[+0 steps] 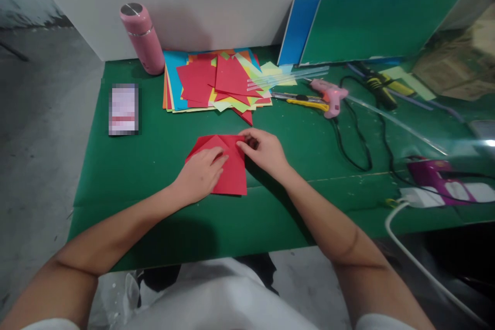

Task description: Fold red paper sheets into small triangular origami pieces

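A sheet of red paper (235, 178) lies on the green table in front of me, its upper left part folded over into a pointed flap. My left hand (201, 172) rests over the left side of the sheet, fingers bent and closed together, holding the flap down. At the upper right corner, my right hand (266, 152) pinches the paper's edge between thumb and fingers. Part of the fold is hidden beneath the left hand. Just behind, a pile of coloured paper (173, 87) carries several loose red pieces (232, 76) on top.
A pink thermos bottle (144, 41) and a blurred-out rectangular item (124, 109) are at the left. Rightward lie clear glue sticks (288, 77), a yellow utility knife (309, 103), a pink glue gun (330, 97), corded tools and a purple-and-white power strip (441, 180). Boards (379, 28) lean behind.
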Available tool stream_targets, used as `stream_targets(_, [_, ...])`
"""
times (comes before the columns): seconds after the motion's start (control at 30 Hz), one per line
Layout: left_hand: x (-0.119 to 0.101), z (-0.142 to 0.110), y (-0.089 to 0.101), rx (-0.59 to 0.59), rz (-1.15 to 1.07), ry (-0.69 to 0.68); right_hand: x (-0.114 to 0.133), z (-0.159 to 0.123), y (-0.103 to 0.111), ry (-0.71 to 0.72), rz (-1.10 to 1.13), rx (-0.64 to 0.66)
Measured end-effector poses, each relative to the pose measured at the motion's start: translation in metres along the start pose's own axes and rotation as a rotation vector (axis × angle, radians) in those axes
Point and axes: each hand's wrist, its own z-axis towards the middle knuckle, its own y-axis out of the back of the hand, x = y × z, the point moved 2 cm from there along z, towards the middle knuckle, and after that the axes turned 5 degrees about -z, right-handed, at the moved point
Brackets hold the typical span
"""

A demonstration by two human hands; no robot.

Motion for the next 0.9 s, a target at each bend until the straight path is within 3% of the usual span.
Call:
stream_targets(0.2, [0.007,0.001,-0.007,0.037,-0.020,0.021,0.004,0.000,-0.003,0.134,-0.117,-0.029])
stream_targets(0.47, [0.013,0.003,-0.004,0.053,-0.092,0.066,-0.005,0.004,-0.002,0.475,-0.183,0.064])
stream_targets(0.9, [0.017,0.005,0.001,0.074,-0.019,0.056,-0.005,0.004,-0.002,0.575,-0.289,0.143])
